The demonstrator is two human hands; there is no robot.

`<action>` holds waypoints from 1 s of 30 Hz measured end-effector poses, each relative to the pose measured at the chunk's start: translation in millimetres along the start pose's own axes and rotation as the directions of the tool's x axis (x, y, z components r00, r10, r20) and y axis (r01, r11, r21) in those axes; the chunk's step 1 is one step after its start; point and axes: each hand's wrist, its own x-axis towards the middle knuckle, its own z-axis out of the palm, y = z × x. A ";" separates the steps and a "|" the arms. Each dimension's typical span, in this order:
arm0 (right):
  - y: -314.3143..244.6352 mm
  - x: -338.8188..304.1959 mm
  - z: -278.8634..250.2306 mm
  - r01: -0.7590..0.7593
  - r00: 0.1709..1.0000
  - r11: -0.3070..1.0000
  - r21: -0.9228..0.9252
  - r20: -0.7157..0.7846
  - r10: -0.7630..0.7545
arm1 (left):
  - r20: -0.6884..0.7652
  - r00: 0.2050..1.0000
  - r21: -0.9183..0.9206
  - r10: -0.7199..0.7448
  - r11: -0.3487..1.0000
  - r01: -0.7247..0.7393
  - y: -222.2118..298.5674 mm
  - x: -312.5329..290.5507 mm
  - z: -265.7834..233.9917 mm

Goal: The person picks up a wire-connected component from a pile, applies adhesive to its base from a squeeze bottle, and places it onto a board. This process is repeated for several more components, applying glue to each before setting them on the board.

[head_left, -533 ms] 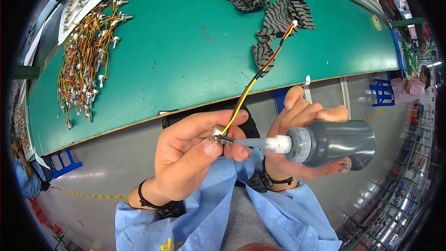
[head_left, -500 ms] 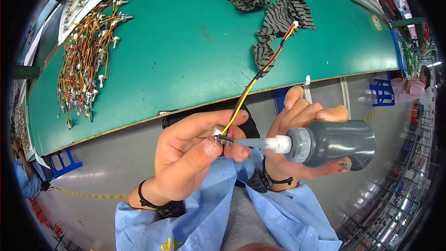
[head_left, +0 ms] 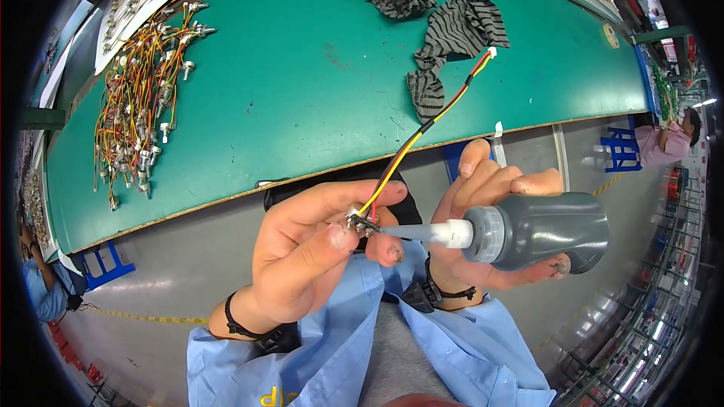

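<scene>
Between thumb and fingers, my left hand (head_left: 305,245) pinches a small potentiometer (head_left: 356,215) with soldered pins. Its red, yellow and black wires (head_left: 422,130) rise away to the upper right and end in a white connector (head_left: 492,52) above the striped cloth. My right hand (head_left: 490,188) is closed around a squeeze bottle (head_left: 547,230) of dark liquid, held on its side. The bottle's narrow tapered nozzle (head_left: 411,231) points left, and its tip is at the potentiometer's pins; whether it touches them I cannot tell.
A pile of wired potentiometers (head_left: 139,105) lies at the left of the green table (head_left: 302,75). Striped grey cloths (head_left: 464,26) lie at the far middle, with a tape roll (head_left: 611,36) at the far right. A blue stool (head_left: 622,151) and a seated person (head_left: 667,139) are beyond the right end.
The free end of the wires has swung slightly right and down. The potentiometer has turned a little in my left fingers, while the bottle has hardly moved.
</scene>
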 end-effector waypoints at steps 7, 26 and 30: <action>-2.3 -1.0 1.7 -0.042 0.999 0.999 0.022 0.002 0.042 | 0.035 0.997 -0.139 -0.067 0.988 0.071 -4.0 1.7 -1.1; 5.9 -7.6 19.0 -0.355 0.856 0.737 0.575 -0.117 0.503 | 0.102 0.976 -0.328 -0.194 0.919 0.217 -6.4 9.1 5.2; 4.6 -2.2 9.4 -0.372 0.819 0.481 0.794 0.038 0.572 | 0.064 0.987 -0.246 -0.150 0.956 0.161 -8.1 11.7 3.7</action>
